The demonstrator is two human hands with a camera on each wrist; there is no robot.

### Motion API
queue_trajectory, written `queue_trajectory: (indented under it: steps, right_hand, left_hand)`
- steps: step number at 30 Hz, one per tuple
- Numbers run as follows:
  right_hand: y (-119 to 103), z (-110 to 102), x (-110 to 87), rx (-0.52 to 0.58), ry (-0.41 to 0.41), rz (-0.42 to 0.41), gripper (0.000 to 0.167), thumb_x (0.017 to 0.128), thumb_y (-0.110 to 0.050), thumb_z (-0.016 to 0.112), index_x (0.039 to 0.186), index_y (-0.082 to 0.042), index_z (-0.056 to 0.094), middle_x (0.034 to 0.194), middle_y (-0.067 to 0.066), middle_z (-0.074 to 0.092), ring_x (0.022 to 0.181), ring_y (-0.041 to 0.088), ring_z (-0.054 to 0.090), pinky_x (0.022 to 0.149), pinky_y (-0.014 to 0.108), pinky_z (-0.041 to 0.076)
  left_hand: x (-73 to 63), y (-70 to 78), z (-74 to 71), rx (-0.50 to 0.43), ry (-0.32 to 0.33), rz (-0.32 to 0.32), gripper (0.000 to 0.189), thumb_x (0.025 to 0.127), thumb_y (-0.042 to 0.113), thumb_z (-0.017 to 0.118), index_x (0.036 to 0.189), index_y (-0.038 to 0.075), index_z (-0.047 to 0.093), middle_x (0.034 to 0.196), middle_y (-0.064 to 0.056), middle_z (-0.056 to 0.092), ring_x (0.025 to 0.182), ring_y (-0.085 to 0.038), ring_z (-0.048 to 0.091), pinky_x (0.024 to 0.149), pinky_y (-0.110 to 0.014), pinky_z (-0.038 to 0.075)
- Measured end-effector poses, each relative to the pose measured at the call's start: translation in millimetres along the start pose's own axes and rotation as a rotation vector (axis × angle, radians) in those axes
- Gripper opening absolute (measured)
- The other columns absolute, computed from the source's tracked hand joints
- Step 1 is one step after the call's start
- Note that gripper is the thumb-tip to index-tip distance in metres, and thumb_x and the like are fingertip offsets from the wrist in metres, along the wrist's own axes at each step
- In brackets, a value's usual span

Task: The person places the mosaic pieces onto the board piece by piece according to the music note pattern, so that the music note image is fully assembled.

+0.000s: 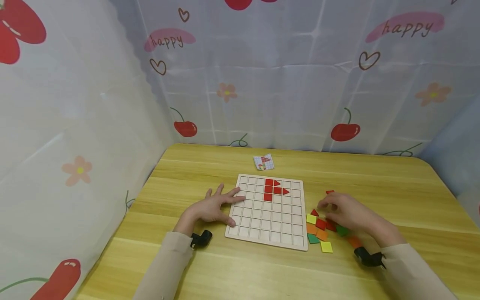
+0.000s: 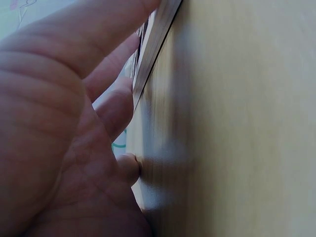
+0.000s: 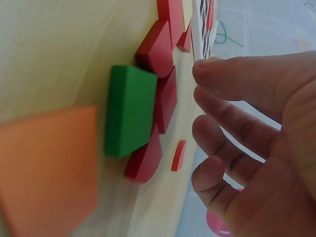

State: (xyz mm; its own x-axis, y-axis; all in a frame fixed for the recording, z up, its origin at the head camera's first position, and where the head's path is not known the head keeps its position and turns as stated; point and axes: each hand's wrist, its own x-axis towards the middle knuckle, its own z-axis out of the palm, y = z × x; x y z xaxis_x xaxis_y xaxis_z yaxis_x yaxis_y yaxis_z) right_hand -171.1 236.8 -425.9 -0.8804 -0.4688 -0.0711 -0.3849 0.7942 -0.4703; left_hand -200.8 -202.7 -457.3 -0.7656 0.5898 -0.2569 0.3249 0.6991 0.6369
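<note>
A pale wooden grid board (image 1: 267, 238) lies flat on the table. Red squares (image 1: 268, 182) and red triangles (image 1: 286, 191) fill a few cells in its upper part. My left hand (image 1: 213, 207) rests at the board's left side with fingers spread, fingertips on its edge. To the right of the board, my right hand (image 1: 346, 213) hovers over loose coloured tiles, fingers loosely bent and nothing showing between them. Beneath it are a green tile (image 3: 131, 113), an orange tile (image 3: 49, 163) and several red ones (image 3: 158, 49).
A small printed card (image 1: 264, 162) with a coloured grid pattern lies behind the board. Yellow tiles (image 1: 326, 247), orange tiles (image 1: 311, 228) and a dark green tile (image 1: 313, 238) lie by the board's right edge. Patterned curtains (image 1: 285, 91) enclose the wooden table (image 1: 210, 160).
</note>
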Motion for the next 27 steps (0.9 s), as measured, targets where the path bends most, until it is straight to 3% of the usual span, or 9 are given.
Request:
queue_trajectory:
  steps: [7, 14, 21, 27]
  right_hand:
    - [12.8, 1.9, -8.3, -0.018, 0.012, -0.042, 0.022, 0.088, -0.011, 0.081, 0.109, -0.012, 0.074, 0.101, -0.004, 0.07, 0.082, 0.009, 0.056, 0.071, 0.027, 0.052]
    - [18.9, 3.7, -10.0, 0.011, -0.026, -0.006, 0.022, 0.088, -0.009, 0.08, 0.109, -0.011, 0.074, 0.095, -0.006, 0.067, 0.076, 0.008, 0.051, 0.066, 0.024, 0.047]
    - [15.9, 3.7, -8.1, 0.001, -0.011, 0.054, 0.015, 0.09, -0.008, 0.077, 0.103, -0.013, 0.074, 0.094, -0.005, 0.068, 0.078, 0.012, 0.054, 0.069, 0.026, 0.05]
    - [17.4, 3.2, -10.1, -0.001, 0.0, 0.041, 0.014, 0.089, -0.008, 0.078, 0.101, -0.013, 0.074, 0.092, -0.004, 0.065, 0.075, 0.011, 0.051, 0.064, 0.023, 0.047]
  left_hand:
    - [1.1, 0.7, -0.1, -0.012, 0.006, 0.003, 0.081, 0.082, 0.045, 0.083, 0.154, 0.041, 0.046, 0.173, 0.014, 0.016, 0.16, -0.037, -0.016, 0.122, -0.066, -0.018]
    - [0.6, -0.3, 0.4, -0.008, 0.003, -0.003, 0.082, 0.081, 0.047, 0.083, 0.154, 0.043, 0.046, 0.173, 0.015, 0.015, 0.159, -0.037, -0.016, 0.122, -0.066, -0.018]
    - [-0.6, 0.3, 0.4, -0.013, 0.007, 0.0, 0.082, 0.082, 0.046, 0.083, 0.155, 0.041, 0.046, 0.173, 0.014, 0.015, 0.159, -0.038, -0.016, 0.122, -0.066, -0.018]
    - [-0.5, 0.5, 0.2, -0.008, 0.006, -0.003, 0.082, 0.082, 0.046, 0.083, 0.155, 0.041, 0.045, 0.173, 0.014, 0.015, 0.16, -0.037, -0.016, 0.122, -0.065, -0.018]
